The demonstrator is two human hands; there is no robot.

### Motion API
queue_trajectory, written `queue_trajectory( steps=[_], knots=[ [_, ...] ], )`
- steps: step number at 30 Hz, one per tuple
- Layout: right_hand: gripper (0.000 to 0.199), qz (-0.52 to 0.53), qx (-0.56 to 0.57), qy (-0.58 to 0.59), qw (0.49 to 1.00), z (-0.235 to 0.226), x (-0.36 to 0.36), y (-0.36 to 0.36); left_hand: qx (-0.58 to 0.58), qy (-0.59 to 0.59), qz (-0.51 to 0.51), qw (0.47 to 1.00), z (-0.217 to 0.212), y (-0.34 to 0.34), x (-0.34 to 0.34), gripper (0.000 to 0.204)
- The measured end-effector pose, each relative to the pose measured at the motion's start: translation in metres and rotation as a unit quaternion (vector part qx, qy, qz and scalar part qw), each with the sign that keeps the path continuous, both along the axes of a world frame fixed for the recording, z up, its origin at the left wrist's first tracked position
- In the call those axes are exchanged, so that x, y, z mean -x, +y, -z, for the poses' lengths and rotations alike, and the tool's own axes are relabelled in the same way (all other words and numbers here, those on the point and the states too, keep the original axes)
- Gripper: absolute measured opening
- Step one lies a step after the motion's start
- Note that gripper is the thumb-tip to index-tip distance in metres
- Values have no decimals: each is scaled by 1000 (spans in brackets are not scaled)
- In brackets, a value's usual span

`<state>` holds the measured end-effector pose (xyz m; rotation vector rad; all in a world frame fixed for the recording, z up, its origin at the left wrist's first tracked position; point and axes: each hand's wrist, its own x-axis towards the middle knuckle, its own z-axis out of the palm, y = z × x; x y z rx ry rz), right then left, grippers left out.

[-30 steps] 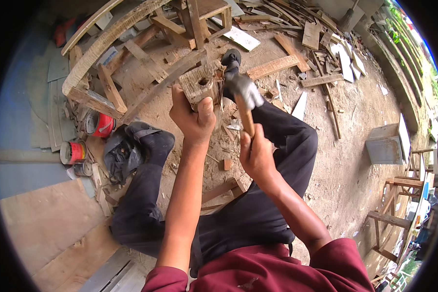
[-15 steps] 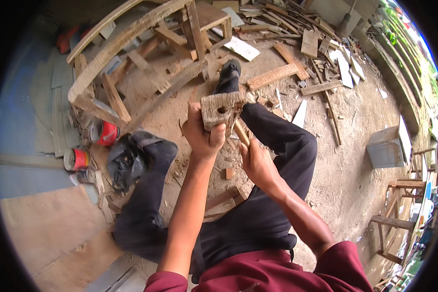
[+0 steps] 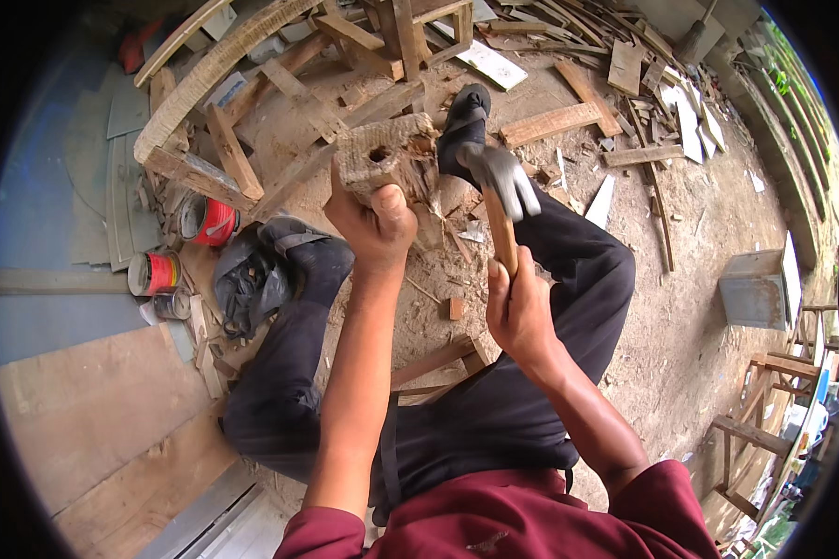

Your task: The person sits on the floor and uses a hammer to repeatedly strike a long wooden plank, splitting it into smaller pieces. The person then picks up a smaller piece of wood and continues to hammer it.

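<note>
My left hand (image 3: 371, 222) grips a rough wooden block (image 3: 382, 154), thumb along its near side. The block is splintered on its right side and has a dark round hole in the face turned up toward me. In my right hand (image 3: 520, 307) is a claw hammer (image 3: 503, 219), held by its wooden handle, closed fingers wrapped round it. Its grey metal head, claws pointing toward me, is up to the right of the block and apart from it.
A wooden frame (image 3: 196, 102) stands at the far left, near red cans (image 3: 205, 220) and a black plastic bag (image 3: 247, 284). Scrap boards (image 3: 555, 123) lie farther off. A grey metal box (image 3: 753, 289) sits at the right. My outstretched legs flank small offcuts (image 3: 455, 307).
My left hand has shifted the block slightly left and away from me. The hammer has swung out to the right of it, so its head now shows.
</note>
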<state>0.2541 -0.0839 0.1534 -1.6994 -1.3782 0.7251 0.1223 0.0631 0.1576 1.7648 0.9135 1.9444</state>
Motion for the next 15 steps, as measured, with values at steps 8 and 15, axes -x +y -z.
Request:
queue_trajectory(
  steps=[8,15],
  knots=[
    [23,25,30,13,999,4,-7,-10,8,-3,26,1000,6,-4,-12,64],
    [27,12,73,-61,995,46,-24,-4,-37,62,88,993,1,-25,-32,70]
  ],
)
